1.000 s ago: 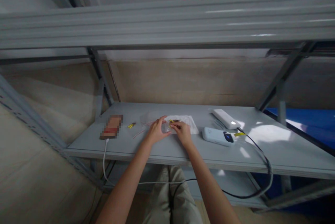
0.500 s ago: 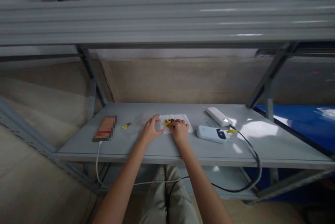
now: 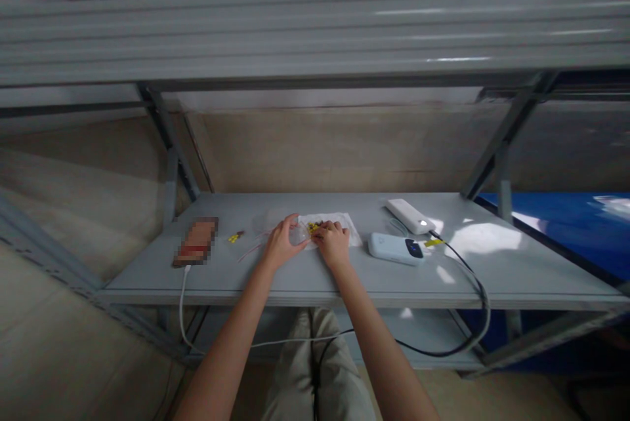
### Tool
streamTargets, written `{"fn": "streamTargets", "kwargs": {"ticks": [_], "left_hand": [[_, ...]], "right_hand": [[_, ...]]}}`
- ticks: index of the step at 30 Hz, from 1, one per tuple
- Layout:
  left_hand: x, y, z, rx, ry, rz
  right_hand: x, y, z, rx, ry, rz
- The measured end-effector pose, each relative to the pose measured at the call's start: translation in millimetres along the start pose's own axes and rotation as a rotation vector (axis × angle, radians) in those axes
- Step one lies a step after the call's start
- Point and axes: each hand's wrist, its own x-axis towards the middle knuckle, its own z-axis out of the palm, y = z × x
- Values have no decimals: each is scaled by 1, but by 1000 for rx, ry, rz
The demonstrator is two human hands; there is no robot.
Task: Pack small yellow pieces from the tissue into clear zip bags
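My left hand is curved, thumb and fingers apart, around a see-through piece that looks like a clear plastic bag. My right hand lies to its right, fingers bent and pressed down on a small heap of yellow and dark pieces. The right fingertips hide part of this heap, and what they pinch is too small to make out. Beneath the pieces is a white sheet, partly covered by the right hand. A few more yellow and dark pieces lie apart to the left.
Thin pinkish strands lie beside my left wrist. A phone-like, blurred-out item with a white cable is at the left. On the right are a light-blue power bank, a white power bank and cables looping over the shelf edge.
My right hand has shifted slightly left over the heap, covering more of the pieces. My left hand stays nearly in place. The whole view has tilted a little.
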Motion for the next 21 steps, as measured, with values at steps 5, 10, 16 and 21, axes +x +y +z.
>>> {"fn": "streamTargets", "kwargs": {"ticks": [5, 10, 16, 21], "left_hand": [[-1, -1, 2, 9, -42, 18], [0, -2, 3, 6, -56, 30], [0, -2, 1, 9, -4, 3], [0, -1, 0, 9, 22, -6]], "right_hand": [[4, 3, 1, 212, 97, 10], [9, 4, 7, 482, 62, -131], [5, 2, 3, 259, 136, 30], [3, -2, 2, 55, -17, -22]]}}
